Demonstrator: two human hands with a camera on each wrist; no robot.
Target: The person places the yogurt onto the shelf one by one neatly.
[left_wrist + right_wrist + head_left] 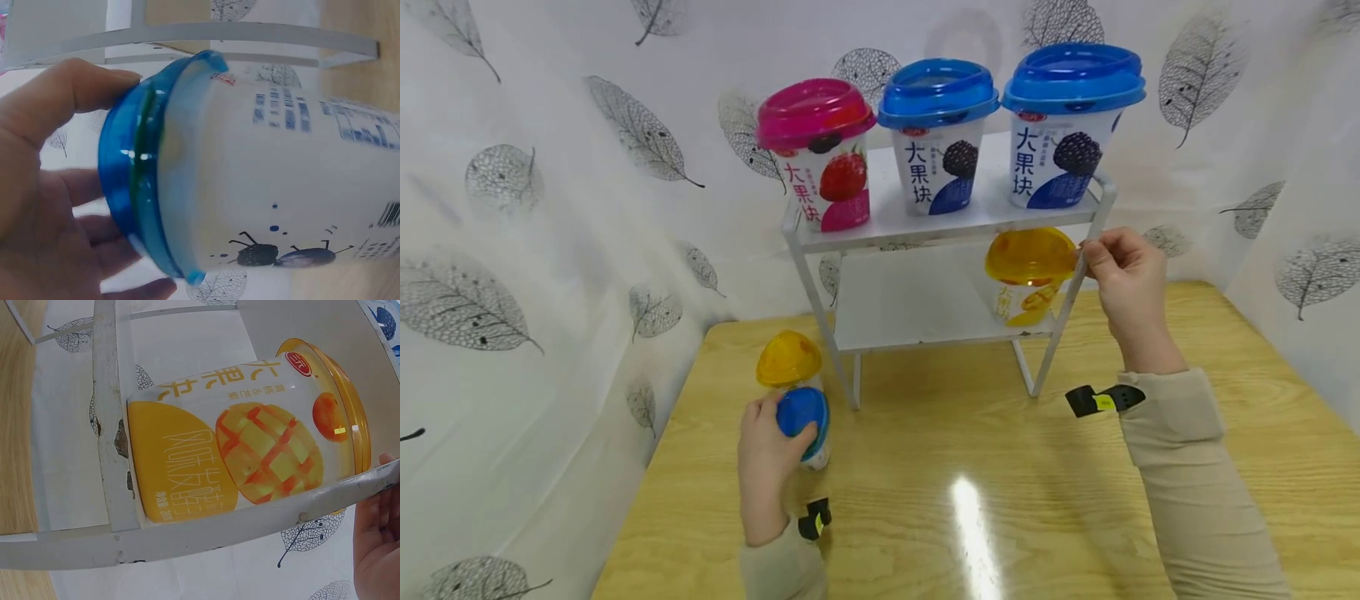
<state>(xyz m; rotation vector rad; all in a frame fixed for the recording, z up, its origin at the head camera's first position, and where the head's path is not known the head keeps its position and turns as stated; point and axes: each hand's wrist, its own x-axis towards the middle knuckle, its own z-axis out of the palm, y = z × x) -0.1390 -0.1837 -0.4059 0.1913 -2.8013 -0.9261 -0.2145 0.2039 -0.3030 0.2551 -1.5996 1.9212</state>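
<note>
My left hand (769, 450) holds a yogurt cup by its blue lid (802, 414), thumb on one side and fingers on the other. In the left wrist view the white cup wall (275, 162) shows small print and berry drawings. Just behind it on the table stands a yellow-lidded cup (788, 358). At the right front post of a white two-tier rack (925, 237), my right hand (1131, 283) pinches the post between thumb and fingers. Close by on the lower shelf sits a mango yogurt cup (250, 444) with a yellow lid; whether a fingertip touches that lid is hidden.
A pink-lidded strawberry cup (820, 158) and two blue-lidded blackberry cups, one in the middle (942, 158) and one at right (1060, 142), stand on the top shelf. The rack is on a wooden table (925, 500), before a leaf-patterned white cloth (587, 208).
</note>
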